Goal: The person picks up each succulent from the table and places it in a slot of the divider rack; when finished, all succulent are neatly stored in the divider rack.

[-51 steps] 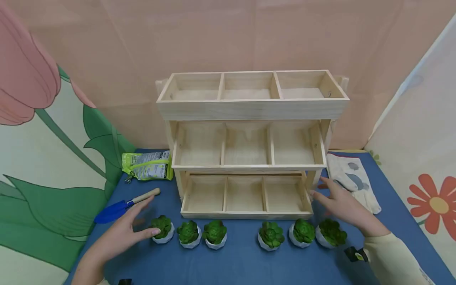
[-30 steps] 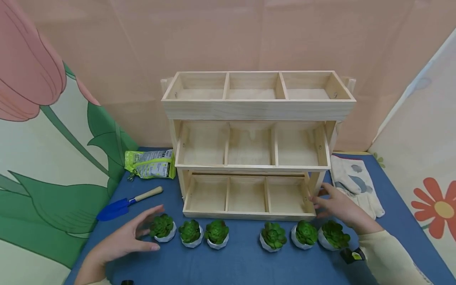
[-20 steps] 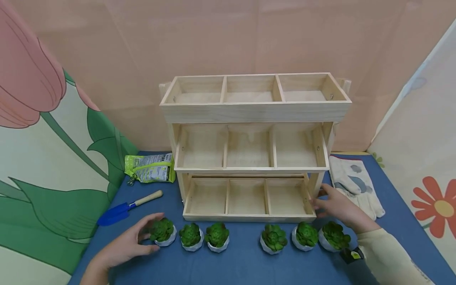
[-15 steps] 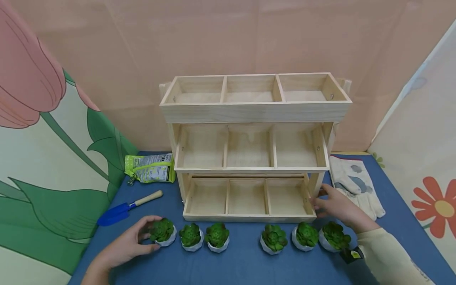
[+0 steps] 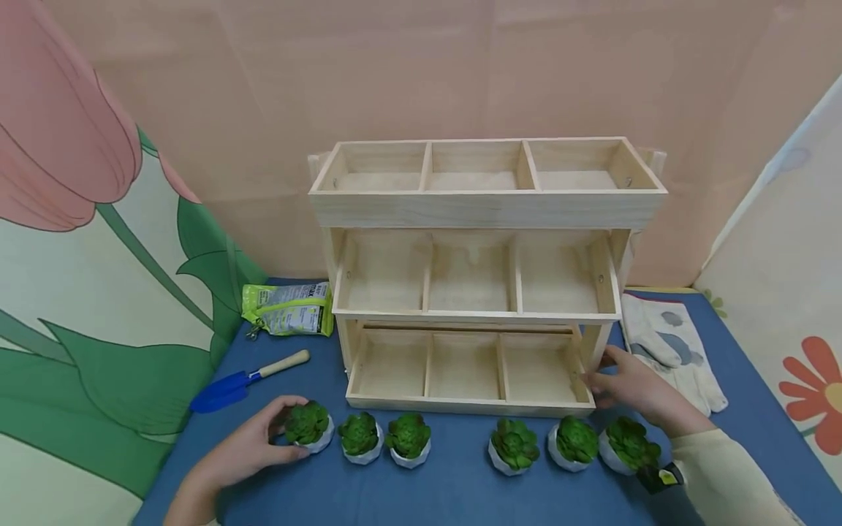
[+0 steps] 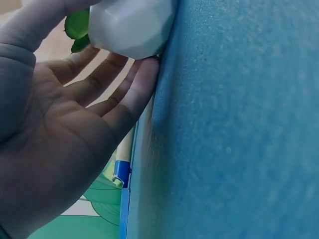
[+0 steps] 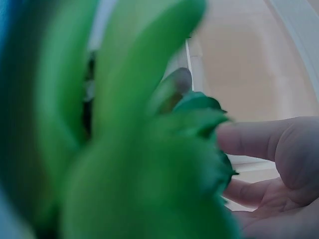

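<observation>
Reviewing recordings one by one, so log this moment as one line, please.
left hand: curled around leftmost potted plant | right hand: at bottom tier's right end, contact unclear | trowel: lying on table

1. The green, rosette-leaved succulent in a small white faceted pot (image 5: 312,429) stands on the blue surface (image 5: 421,497), before the lower left corner of the shelf. The left hand (image 5: 253,447) grips it, thumb on the near side and fingers curled round the far side; the pot's base meets the surface.
2. The pale, bare-wood three-tier shelf (image 5: 487,210) stands upright behind the succulent. Each tier is an open-topped box split by two dividers into three compartments. The right hand's (image 5: 634,386) fingertips are at the lowest box's right end; contact is unclear.
</observation>
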